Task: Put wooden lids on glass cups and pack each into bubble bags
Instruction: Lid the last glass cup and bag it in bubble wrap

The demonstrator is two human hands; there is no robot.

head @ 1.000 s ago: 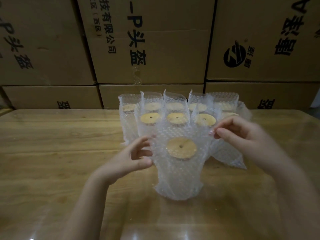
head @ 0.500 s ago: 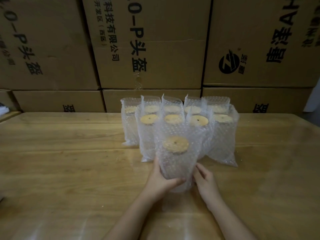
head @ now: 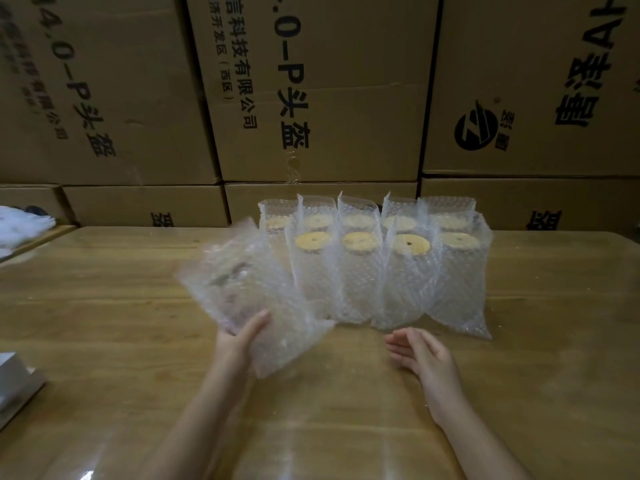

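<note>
Gripping bubble bag (head: 249, 282), left fingers (head: 257, 323), right fingers (head: 414, 341) slack, wooden table (head: 104, 306), carton wall (head: 329, 98)

Wide wooden desk (head: 104, 341) across the foreground, its glossy top catching soft glare near the front edge. Right behind it stands a wall of big brown cardboard boxes (head: 346, 98), with black printed characters and a round logo (head: 476, 125) on their faces. A lower row of boxes (head: 138, 206) sits beneath. Far left lies a white bundle (head: 20, 223), blurred, and a grey object (head: 14, 382) pokes in at the edge. The light is dim and warm.
</note>
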